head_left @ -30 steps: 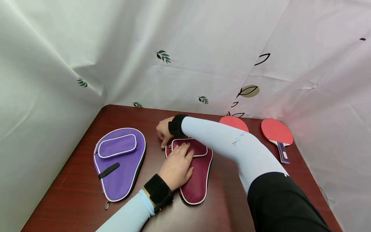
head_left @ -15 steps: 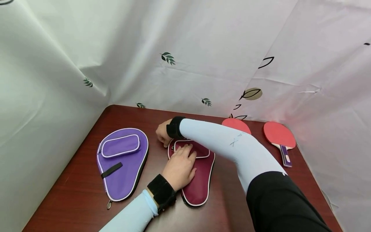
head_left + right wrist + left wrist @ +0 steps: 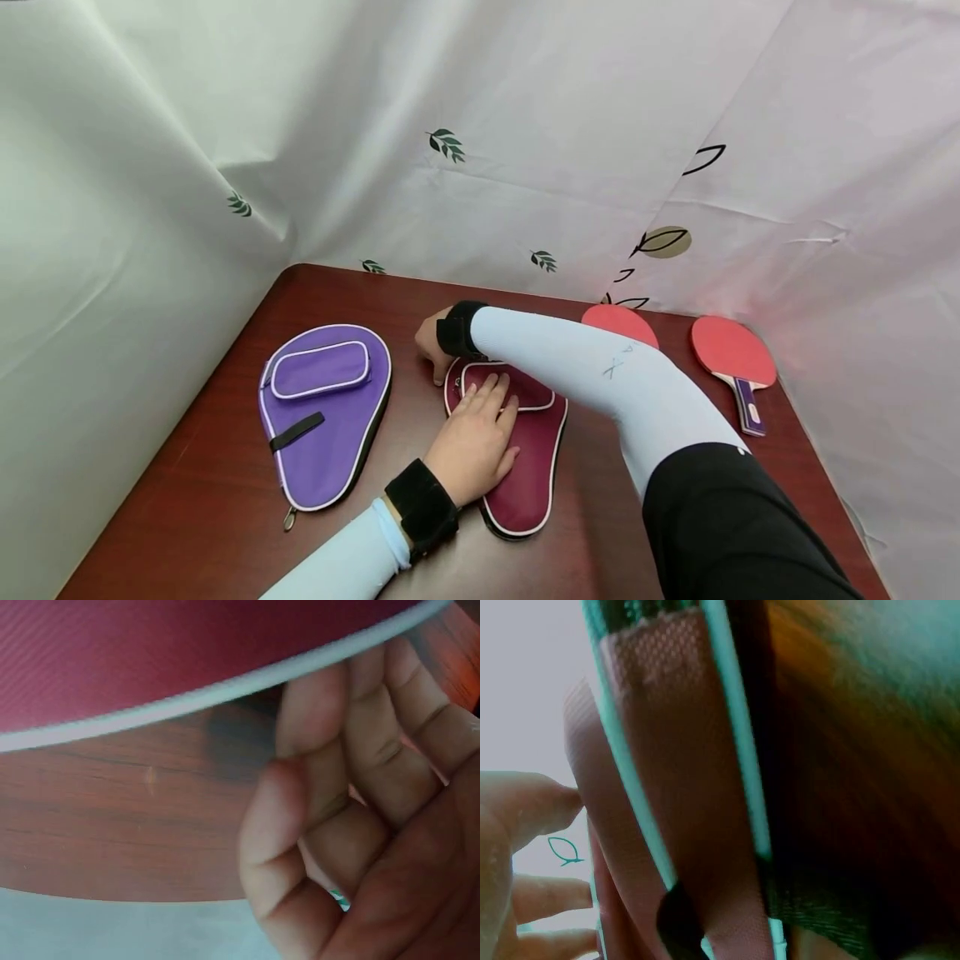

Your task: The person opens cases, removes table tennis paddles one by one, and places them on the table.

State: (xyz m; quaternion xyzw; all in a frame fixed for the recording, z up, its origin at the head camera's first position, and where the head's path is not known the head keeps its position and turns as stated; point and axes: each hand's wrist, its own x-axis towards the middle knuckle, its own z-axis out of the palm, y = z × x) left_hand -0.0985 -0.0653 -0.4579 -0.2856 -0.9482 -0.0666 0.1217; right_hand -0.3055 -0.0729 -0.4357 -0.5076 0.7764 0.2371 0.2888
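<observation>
A maroon paddle-shaped zip case point(image 3: 525, 467) with white piping and a front pocket lies at the table's middle. My left hand point(image 3: 471, 446) rests on it with fingers extended over the pocket's left part. The left wrist view gives a close look at the case's side point(image 3: 682, 772), with fingers point(image 3: 551, 892) against it. At the case's far left edge is my right hand point(image 3: 432, 342), wrist bent downward. In the right wrist view its fingers point(image 3: 319, 712) curl beside the white-piped edge. Their tips are partly hidden there, so whether they pinch anything cannot be seen.
A purple case point(image 3: 326, 450) with a black strap and a zip pull lies to the left. Two red table tennis bats are on the right: one point(image 3: 733, 354) in full view, another point(image 3: 621, 323) partly behind the right sleeve. A pale patterned curtain point(image 3: 510, 167) borders the table.
The head view has shifted a little, so everything appears slightly farther right. Both hands stay at nearly the same places on the maroon case; the right fingers have altered their pose slightly.
</observation>
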